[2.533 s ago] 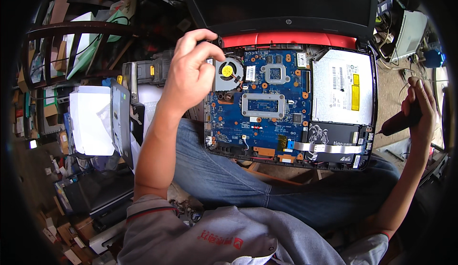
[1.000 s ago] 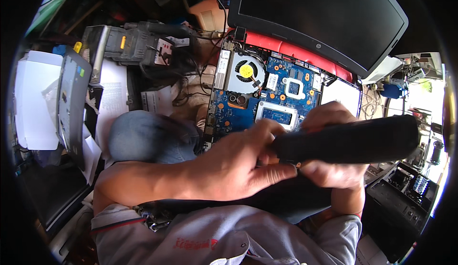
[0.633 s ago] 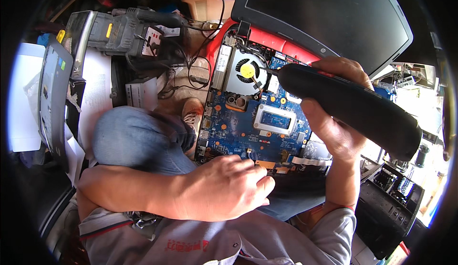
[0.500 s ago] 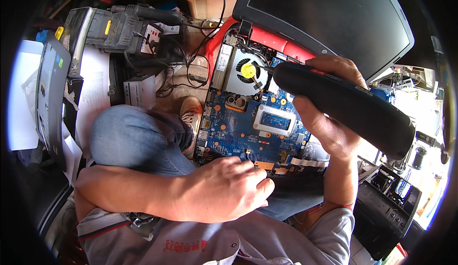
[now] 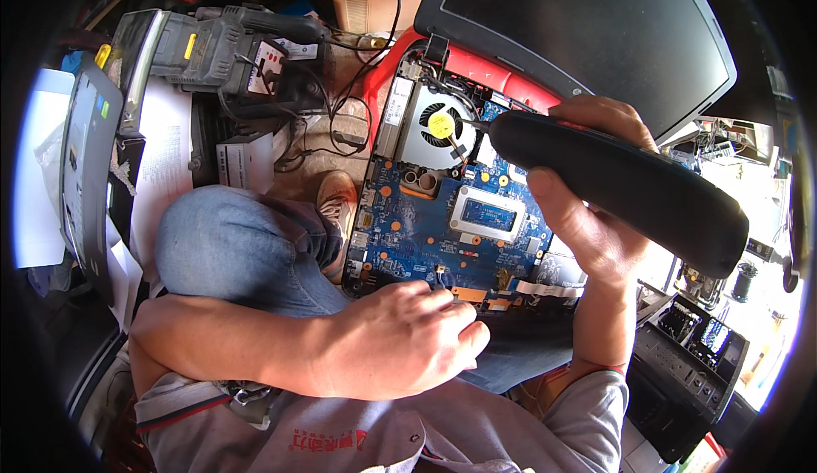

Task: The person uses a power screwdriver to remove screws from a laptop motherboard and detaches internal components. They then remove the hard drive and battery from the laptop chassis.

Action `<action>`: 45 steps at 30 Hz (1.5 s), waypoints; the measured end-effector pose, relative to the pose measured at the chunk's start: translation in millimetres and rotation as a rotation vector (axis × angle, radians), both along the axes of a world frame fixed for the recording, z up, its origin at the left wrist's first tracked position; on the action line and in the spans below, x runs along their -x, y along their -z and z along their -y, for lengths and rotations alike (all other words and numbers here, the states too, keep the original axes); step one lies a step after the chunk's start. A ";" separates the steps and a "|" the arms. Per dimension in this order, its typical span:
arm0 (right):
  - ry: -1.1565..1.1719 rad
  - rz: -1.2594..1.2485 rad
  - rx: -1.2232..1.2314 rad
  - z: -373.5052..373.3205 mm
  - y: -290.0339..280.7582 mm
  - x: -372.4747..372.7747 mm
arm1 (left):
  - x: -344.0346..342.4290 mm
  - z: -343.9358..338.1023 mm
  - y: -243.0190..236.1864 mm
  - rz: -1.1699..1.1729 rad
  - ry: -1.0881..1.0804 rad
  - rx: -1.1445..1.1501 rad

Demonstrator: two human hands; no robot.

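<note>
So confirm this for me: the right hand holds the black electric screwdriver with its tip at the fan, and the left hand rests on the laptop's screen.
Not quite. In the head view the left hand rests at the near edge of the blue circuit board, not on the screen. The rest stands: the right hand holds the black electric screwdriver with its tip at the fan.

The right hand (image 5: 587,209) and black electric screwdriver (image 5: 621,188) cover the blue motherboard's (image 5: 442,226) right side, the left hand (image 5: 400,345) hides its front edge, and the bit tip is too small to discern.
</note>
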State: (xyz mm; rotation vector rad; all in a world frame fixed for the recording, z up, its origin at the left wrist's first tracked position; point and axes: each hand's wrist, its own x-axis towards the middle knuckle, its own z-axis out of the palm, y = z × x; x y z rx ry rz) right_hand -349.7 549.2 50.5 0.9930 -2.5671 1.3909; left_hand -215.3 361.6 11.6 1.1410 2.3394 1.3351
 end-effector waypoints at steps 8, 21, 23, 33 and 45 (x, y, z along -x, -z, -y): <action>-0.248 -0.340 -0.283 -3.9 -10.1 11.0 | -0.2 0.2 -0.9 -0.022 0.006 0.018; -0.185 -0.229 -0.226 -2.4 -4.0 10.0 | -1.7 -0.7 1.3 -0.045 0.024 0.047; -0.175 -0.249 -0.235 0.6 -2.3 9.9 | -1.2 -0.4 1.3 -0.045 0.027 0.049; -0.112 -0.071 -0.178 3.5 -10.3 -0.1 | 0.1 -0.3 0.4 -0.049 0.024 0.050; -0.209 -0.279 -0.321 5.7 -14.1 7.4 | -1.2 -1.4 1.4 -0.044 0.021 0.050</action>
